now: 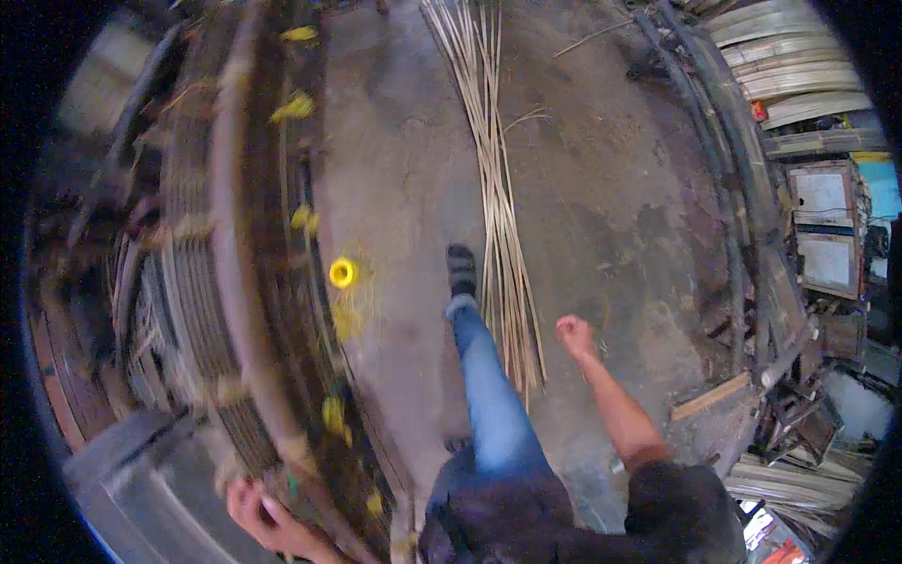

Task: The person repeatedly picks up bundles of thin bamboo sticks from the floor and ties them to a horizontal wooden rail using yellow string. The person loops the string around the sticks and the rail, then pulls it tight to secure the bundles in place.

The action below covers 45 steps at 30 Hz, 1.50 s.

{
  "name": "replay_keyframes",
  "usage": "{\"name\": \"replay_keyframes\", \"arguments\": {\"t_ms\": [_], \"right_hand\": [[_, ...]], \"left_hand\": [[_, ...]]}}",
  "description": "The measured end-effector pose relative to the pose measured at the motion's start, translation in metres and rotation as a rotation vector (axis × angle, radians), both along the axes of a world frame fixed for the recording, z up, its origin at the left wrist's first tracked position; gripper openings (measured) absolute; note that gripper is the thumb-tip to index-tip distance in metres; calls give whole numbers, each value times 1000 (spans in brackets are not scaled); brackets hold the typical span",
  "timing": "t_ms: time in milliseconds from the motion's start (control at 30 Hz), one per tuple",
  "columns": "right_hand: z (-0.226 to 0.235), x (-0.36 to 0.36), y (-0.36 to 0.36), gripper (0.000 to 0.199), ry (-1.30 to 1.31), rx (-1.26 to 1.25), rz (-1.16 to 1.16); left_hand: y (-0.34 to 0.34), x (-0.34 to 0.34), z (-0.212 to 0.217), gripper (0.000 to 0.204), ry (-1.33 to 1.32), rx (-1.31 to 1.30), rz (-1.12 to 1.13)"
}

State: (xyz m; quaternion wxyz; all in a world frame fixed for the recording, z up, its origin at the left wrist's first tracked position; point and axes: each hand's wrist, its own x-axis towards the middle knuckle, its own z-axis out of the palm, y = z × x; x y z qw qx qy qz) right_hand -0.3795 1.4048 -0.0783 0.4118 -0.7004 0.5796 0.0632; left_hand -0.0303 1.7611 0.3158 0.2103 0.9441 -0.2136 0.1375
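Observation:
My left hand (265, 519) hangs at the lower left, beside the end of a long stack of wooden strips (193, 310). Its fingers are loosely bent with a dark gap between them; blur softens their outline, and I see nothing held. My right hand (574, 336) is out in front, over the concrete floor, with its fingers curled in and nothing showing in them. Just left of that hand, a bundle of long thin cane strips (496, 188) lies along the floor. One of my feet (460, 268), in a dark sandal, is beside the strips.
A yellow ring-shaped roll (342, 274) lies on the floor at the left. Yellow ties (293, 107) hang along the wooden rack. Long dark poles (723, 160) line the right side, near a short wooden board (710, 397) and a white-panelled cabinet (827, 226).

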Motion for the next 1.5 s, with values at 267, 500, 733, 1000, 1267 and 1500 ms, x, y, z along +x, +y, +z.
{"name": "replay_keyframes", "arguments": {"t_ms": [267, 500, 733, 1000, 1267, 1500], "right_hand": [[-302, 150, -182, 24, -31, -115, -98], [-430, 220, -292, 22, 107, -229, 86], [-421, 205, -216, 29, 60, -178, -111], [-279, 113, -90, 27, 154, 30, -8], [-364, 164, -147, 29, 334, -118, 182], [-486, 143, -173, 31, 442, -337, 198]], "left_hand": [[-229, 87, -97, 40, 65, 361, 149], [-278, 126, -182, 40, 211, 441, 125], [-274, 118, -170, 41, 241, 435, 143], [-195, 66, -74, 42, 328, 337, 188], [-207, 71, -123, 31, 201, 399, 62], [-229, 89, -186, 32, 284, 407, 69]]}}
